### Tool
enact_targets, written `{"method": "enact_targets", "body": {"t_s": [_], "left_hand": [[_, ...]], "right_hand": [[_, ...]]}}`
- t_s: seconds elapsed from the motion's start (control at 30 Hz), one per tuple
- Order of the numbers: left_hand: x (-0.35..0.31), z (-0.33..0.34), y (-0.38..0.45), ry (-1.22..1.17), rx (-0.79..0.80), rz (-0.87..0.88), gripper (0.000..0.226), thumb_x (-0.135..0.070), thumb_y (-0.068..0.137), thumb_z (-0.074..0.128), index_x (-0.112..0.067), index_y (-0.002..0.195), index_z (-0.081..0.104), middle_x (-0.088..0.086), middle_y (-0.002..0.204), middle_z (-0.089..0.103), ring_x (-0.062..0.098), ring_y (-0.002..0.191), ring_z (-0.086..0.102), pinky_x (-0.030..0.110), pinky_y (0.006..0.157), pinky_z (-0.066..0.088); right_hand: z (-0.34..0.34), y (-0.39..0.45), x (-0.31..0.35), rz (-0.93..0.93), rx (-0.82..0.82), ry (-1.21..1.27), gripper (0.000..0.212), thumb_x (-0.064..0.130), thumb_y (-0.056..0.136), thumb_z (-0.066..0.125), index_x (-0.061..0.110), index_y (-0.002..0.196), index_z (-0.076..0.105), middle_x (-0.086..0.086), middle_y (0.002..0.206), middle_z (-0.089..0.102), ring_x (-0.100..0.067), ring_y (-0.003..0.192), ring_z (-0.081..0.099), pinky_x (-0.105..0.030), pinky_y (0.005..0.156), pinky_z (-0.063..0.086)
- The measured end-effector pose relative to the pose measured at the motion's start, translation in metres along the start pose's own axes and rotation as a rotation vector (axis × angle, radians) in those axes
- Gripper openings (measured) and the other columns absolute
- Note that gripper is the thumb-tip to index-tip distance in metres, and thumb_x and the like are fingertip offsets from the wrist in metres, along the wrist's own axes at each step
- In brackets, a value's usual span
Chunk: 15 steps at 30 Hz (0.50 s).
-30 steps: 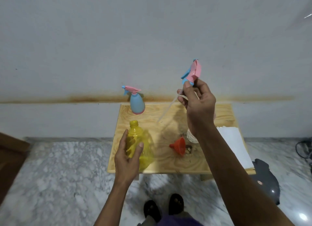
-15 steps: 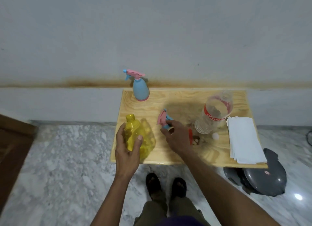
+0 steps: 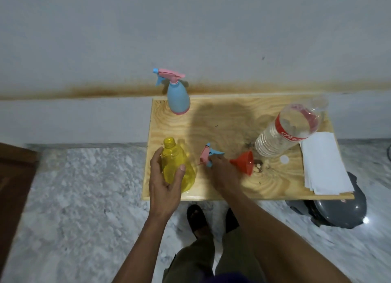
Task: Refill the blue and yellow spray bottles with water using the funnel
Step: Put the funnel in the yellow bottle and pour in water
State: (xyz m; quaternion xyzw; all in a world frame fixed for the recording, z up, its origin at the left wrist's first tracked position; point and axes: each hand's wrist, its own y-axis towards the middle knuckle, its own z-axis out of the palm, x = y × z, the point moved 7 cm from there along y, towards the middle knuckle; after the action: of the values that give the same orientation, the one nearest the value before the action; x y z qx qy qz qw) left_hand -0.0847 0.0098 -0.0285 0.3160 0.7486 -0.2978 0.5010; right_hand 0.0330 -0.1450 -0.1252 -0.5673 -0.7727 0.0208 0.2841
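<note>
Your left hand [image 3: 164,182] grips the uncapped yellow bottle [image 3: 176,166] at the bench's [image 3: 275,187] front edge, your right hand's [image 3: 225,172] fingers, blurred, touch the sprayer head [image 3: 208,154]; reaching carelessly could knock the funnel [image 3: 245,162] off.

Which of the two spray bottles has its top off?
The yellow bottle, gripped by the left hand; its neck is bare. The blue bottle by the wall keeps its pink sprayer.
</note>
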Motion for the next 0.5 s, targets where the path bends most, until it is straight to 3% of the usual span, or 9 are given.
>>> {"method": "enact_targets", "body": {"t_s": [0.27,0.5], "left_hand": [[0.005,0.015,0.012,0.023,0.048,0.069,0.066,-0.018,0.087,0.078,-0.027,0.138,0.038,-0.008,0.132,0.052,0.021,0.121,0.058,0.052,0.096,0.053],[0.019,0.025,0.017,0.049,0.051,0.107,0.062,-0.022,0.082,0.080,-0.029,0.124,0.034,-0.021,0.121,0.046,0.023,0.112,0.057,0.044,0.089,0.054]], "right_hand": [[-0.002,0.001,-0.002,0.005,-0.087,0.051,0.039,0.047,0.094,0.056,0.021,0.122,0.062,-0.008,0.121,0.065,-0.033,0.101,0.066,-0.042,0.076,0.056],[-0.026,-0.022,0.003,-0.057,-0.202,0.133,0.038,0.002,0.086,0.062,0.007,0.124,0.061,-0.016,0.123,0.061,-0.036,0.108,0.060,-0.044,0.085,0.051]]}}
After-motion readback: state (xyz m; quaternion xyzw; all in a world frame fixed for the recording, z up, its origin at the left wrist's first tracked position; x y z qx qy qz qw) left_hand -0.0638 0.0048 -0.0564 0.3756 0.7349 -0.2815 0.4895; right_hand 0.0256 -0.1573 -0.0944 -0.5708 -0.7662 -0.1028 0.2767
